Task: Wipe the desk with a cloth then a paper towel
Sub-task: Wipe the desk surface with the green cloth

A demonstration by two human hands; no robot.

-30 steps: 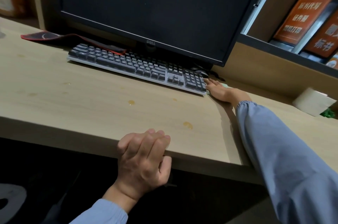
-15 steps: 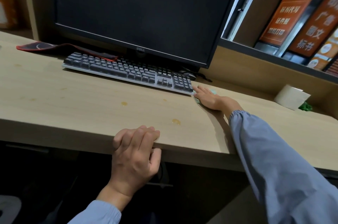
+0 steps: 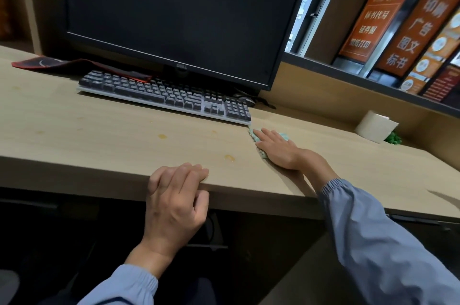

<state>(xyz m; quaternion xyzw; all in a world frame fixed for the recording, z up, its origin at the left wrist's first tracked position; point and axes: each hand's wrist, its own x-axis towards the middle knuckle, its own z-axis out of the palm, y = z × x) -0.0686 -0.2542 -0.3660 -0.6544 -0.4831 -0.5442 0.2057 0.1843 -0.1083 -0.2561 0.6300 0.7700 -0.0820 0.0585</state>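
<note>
R hand (image 3: 278, 152) lies flat, grip spread wide, pressing a small light green cloth (image 3: 253, 134) onto the light wooden bench (image 3: 87, 135), just right of the grey keyboard (image 3: 164, 95). L hand (image 3: 174, 202) grip curls over the bench's front edge. White paper towel roll (image 3: 374, 129) stands at back-right. Yellow spot (image 3: 229, 157) btwn the hands.
</note>
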